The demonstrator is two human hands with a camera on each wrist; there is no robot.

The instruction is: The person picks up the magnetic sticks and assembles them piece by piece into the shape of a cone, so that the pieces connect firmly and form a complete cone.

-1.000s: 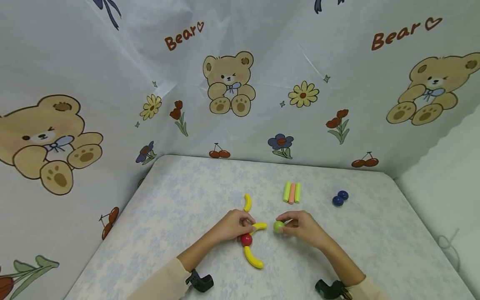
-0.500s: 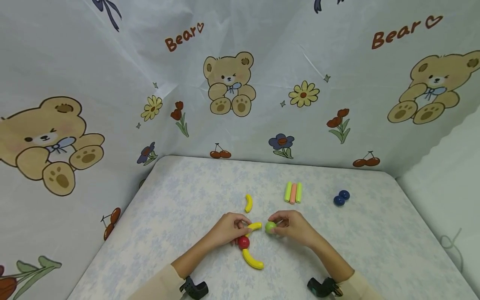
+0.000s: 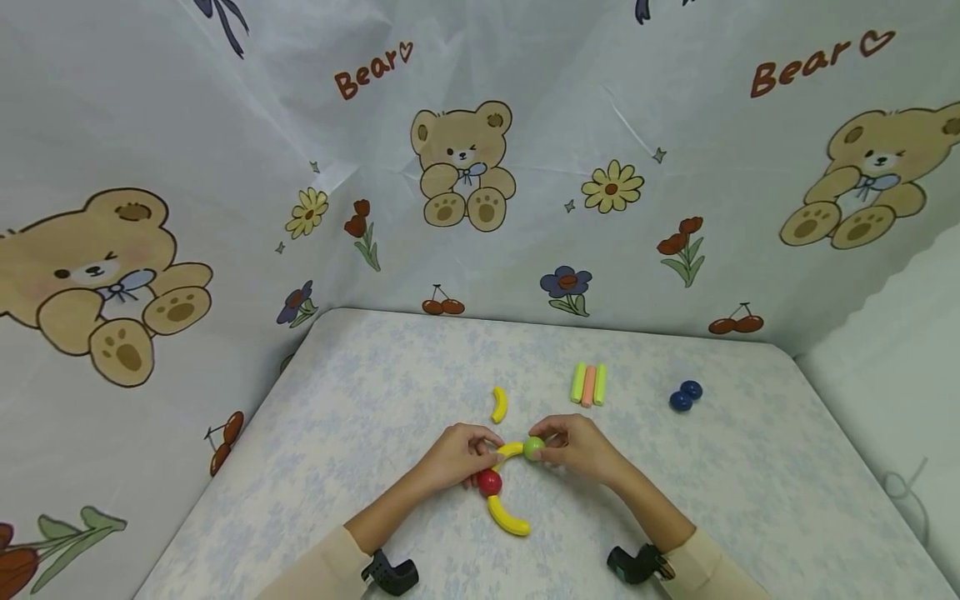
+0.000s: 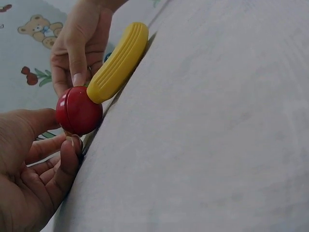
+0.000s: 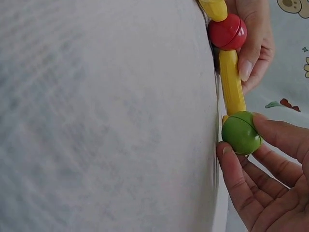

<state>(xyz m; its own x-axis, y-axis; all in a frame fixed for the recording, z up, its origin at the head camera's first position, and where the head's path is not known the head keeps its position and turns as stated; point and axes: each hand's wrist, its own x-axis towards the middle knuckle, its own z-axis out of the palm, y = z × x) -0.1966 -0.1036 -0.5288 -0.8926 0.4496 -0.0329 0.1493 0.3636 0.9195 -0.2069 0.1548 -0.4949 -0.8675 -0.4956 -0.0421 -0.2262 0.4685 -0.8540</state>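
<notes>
The left hand (image 3: 459, 457) pinches a curved yellow stick (image 3: 512, 450) beside the red ball (image 3: 490, 482), well apart from the far edge of the table (image 3: 360, 383). The right hand (image 3: 585, 448) grips the green ball (image 3: 533, 448), which touches the stick's other end. A crooked push from this side, I think, could turn the stick and part it from the red ball.

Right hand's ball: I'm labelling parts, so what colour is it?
The ball is green, clearest in the right wrist view.
</notes>
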